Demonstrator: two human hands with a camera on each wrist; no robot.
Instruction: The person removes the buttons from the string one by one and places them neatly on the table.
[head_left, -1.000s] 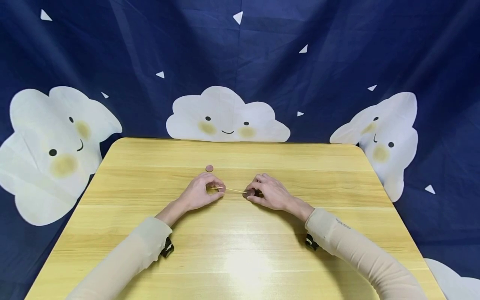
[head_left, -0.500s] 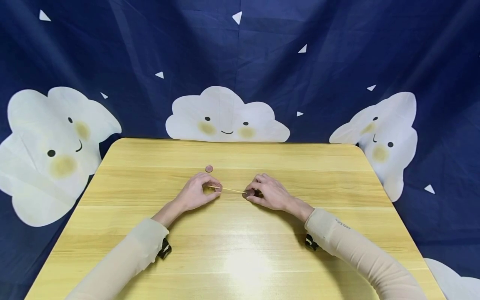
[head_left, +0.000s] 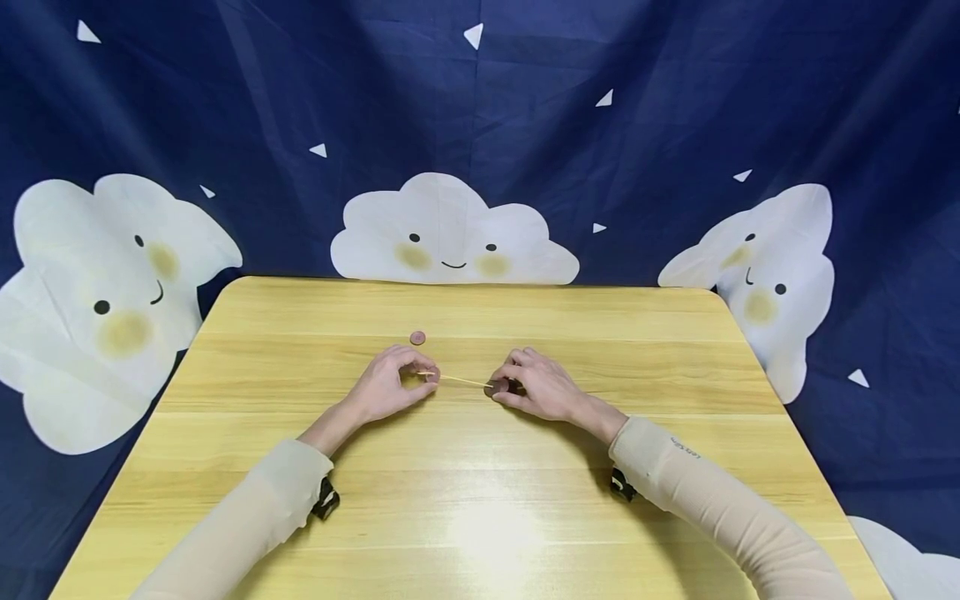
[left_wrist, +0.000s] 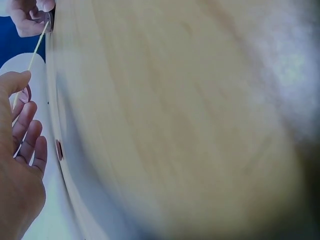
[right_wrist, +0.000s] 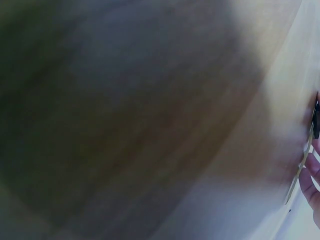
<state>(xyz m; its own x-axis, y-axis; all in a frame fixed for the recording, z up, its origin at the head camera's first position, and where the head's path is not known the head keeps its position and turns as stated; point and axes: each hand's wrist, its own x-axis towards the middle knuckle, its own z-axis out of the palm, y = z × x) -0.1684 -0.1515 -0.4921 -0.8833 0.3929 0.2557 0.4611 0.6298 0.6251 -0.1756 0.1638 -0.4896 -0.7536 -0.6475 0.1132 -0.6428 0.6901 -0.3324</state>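
Observation:
My left hand [head_left: 386, 383] pinches a reddish-brown button [head_left: 432, 375] between thumb and forefinger, just over the table. A thin yellow string [head_left: 465, 381] passes the button, and a short end shows inside the curve of the fingers. Stretched nearly straight, the string runs across to my right hand [head_left: 543, 385], which grips a dark brown disc [head_left: 495, 387], seemingly another button, close to the tabletop. Something black shows within the right fingers, mostly hidden. A loose reddish-brown button [head_left: 417, 337] lies flat beyond the left hand; the left wrist view catches this loose button [left_wrist: 59, 150] edge-on.
Both forearms in pale sleeves reach over the light wooden table [head_left: 480, 475], which has rounded far corners. A dark blue curtain [head_left: 420, 92] with white clouds hangs behind its far edge. Black straps [head_left: 327, 498] show at the wrists.
My left hand has drawn slightly left with its button, lengthening the visible string between the hands. The right hand and the loose button have stayed in place.

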